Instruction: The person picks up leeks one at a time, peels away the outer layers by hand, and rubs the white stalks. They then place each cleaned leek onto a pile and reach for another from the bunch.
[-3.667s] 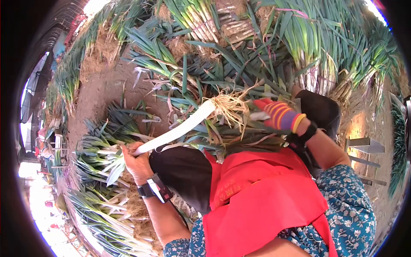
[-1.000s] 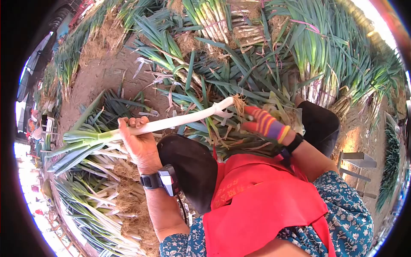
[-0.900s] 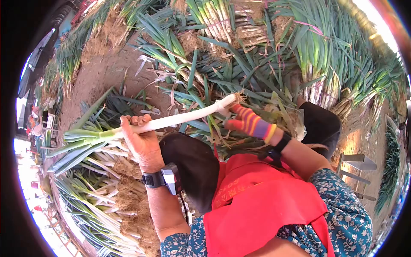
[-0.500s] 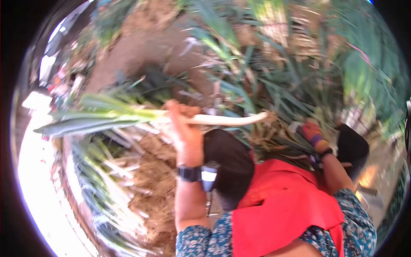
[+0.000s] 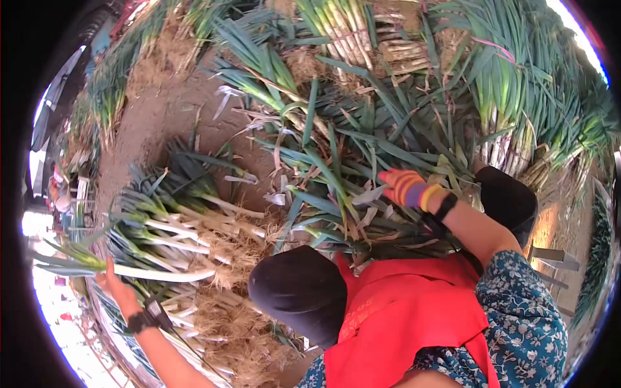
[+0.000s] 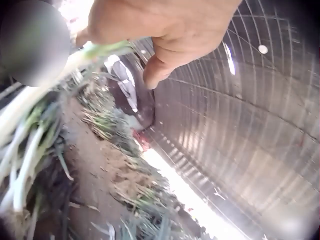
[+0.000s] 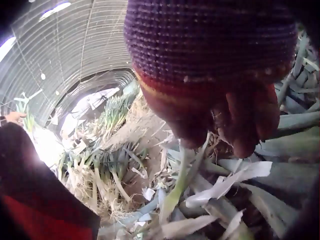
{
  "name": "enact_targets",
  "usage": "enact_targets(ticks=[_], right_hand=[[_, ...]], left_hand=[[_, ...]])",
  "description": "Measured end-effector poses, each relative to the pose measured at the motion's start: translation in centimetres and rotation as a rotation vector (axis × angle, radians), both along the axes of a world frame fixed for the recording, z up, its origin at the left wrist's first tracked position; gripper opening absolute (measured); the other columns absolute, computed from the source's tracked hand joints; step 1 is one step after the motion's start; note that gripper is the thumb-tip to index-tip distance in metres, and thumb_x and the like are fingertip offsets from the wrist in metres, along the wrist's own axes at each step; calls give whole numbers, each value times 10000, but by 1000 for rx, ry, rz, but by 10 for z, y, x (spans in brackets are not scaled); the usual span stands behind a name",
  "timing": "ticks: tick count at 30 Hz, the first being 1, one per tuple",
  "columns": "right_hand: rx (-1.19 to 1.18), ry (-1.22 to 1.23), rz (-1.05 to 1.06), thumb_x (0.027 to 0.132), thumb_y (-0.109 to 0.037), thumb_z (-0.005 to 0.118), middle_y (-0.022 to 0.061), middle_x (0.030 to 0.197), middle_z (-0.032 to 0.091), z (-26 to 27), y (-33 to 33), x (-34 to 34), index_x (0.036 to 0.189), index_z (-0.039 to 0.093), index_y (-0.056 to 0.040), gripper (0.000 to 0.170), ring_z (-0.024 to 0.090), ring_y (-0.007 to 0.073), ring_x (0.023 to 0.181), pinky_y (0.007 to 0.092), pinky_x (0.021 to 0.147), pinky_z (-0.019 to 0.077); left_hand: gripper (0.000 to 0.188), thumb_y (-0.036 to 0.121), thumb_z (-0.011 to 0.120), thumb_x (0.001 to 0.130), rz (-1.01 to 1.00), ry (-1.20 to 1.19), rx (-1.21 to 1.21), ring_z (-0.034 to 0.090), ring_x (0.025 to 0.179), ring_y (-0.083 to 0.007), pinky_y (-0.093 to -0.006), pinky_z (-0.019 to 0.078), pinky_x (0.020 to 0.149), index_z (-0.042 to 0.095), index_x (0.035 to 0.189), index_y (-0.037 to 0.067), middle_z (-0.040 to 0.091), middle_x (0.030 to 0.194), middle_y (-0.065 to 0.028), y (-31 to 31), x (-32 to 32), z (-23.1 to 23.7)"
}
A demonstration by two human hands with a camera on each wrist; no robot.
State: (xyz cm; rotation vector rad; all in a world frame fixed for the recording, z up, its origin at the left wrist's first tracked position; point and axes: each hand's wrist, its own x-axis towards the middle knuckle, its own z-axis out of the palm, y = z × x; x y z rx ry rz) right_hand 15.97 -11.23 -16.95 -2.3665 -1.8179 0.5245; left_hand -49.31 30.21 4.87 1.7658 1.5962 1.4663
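In the head view my bare left hand (image 5: 121,291) is at the far left, holding a leek (image 5: 165,275) near its leaves. The leek's white stalk points right, over a row of leeks (image 5: 178,240) with shaggy roots. From the left wrist, the thumb (image 6: 159,72) sticks out apart while the stalk (image 6: 20,107) runs under the fingers. My right hand (image 5: 411,189), in a striped glove, is above a heap of leeks and loose leaves (image 5: 362,216). Seen from the right wrist, its loosely bent fingers (image 7: 245,145) hang close over a green-white stalk (image 7: 175,192), gripping nothing visible.
Tied leek bundles (image 5: 336,35) stand and lie at the back, with more (image 5: 517,97) at the right. Bare earth (image 5: 171,113) shows between them and the left row. A metal stool (image 5: 556,258) is at the right, and a black-clad knee (image 5: 297,291) rises between the hands.
The leek's roots were shaggy at first and then mostly gone. My left hand has carried it left over the row, while my right hand has moved from the root end to the heap.
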Motion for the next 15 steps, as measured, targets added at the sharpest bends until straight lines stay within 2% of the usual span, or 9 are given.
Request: enact_targets(ticks=[2, 3, 4, 5, 6, 8, 9, 11, 15], right_hand=[[71, 212, -52, 804, -236, 606, 182, 1090, 607, -4, 30, 11, 1142, 557, -46, 391, 577, 358, 988, 397, 828, 468], [66, 221, -58, 804, -236, 606, 182, 1090, 607, -13, 43, 16, 1142, 557, -46, 391, 577, 358, 988, 397, 828, 468], [125, 316, -112, 802, -221, 607, 182, 1063, 616, -29, 58, 22, 1122, 570, -42, 368, 583, 356, 971, 394, 822, 471], [186, 407, -164, 801, -206, 609, 182, 1036, 626, -46, 73, 28, 1101, 582, -38, 345, 589, 354, 954, 392, 815, 473], [251, 429, -211, 803, -195, 599, 182, 995, 636, -63, 89, 30, 1077, 602, -45, 312, 599, 352, 922, 397, 797, 477], [308, 441, -247, 801, -183, 590, 181, 1009, 630, -98, 123, 38, 1080, 596, -51, 309, 594, 358, 922, 415, 785, 477], [364, 366, -225, 799, -180, 585, 181, 1013, 629, -97, 138, 38, 1078, 594, -55, 306, 592, 361, 922, 423, 781, 476], [387, 345, -232, 793, -189, 583, 180, 1045, 617, -111, 169, 41, 1078, 580, -56, 315, 579, 374, 936, 440, 781, 471], [373, 230, -272, 806, -247, 580, 195, 1272, 497, -158, 223, 48, 1272, 449, -38, 527, 462, 342, 1186, 419, 999, 364]], left_hand=[[429, 183, 613, 835, 30, 278, 77, 513, 1042, -211, -346, 414, 881, 512, 1194, -27, 556, 1123, -132, -81, 130, 19], [429, 183, 613, 835, 24, 287, 72, 513, 1042, -211, -346, 414, 881, 512, 1194, -27, 556, 1123, -132, -132, 199, 29], [326, 225, 549, 884, -334, 436, -227, 567, 948, -184, -316, 454, 851, 601, 1071, -37, 586, 1064, -109, -184, 278, 37], [202, 145, 536, 872, -397, 407, -395, 595, 830, -148, -270, 475, 760, 653, 928, -10, 634, 946, -72, -216, 325, 29], [137, 54, 542, 834, -627, -92, -605, 603, 818, -151, -267, 482, 742, 656, 886, -1, 644, 900, -72, -234, 345, -6], [158, -55, 576, 762, -825, -1, -803, 616, 797, -163, -278, 496, 737, 645, 901, -29, 657, 868, -86, -269, 388, -24], [161, -49, 583, 781, -883, -173, -918, 632, 816, -171, -281, 504, 755, 629, 936, -50, 659, 886, -110, -274, 400, -35], [193, 18, 612, 814, -758, -371, -1070, 651, 803, -206, -296, 514, 769, 602, 980, -79, 654, 896, -147, -275, 417, -49], [184, 66, 608, 836, -493, -459, -1051, 652, 727, -224, -323, 536, 707, 588, 935, -88, 644, 835, -150, -256, 422, -86]])
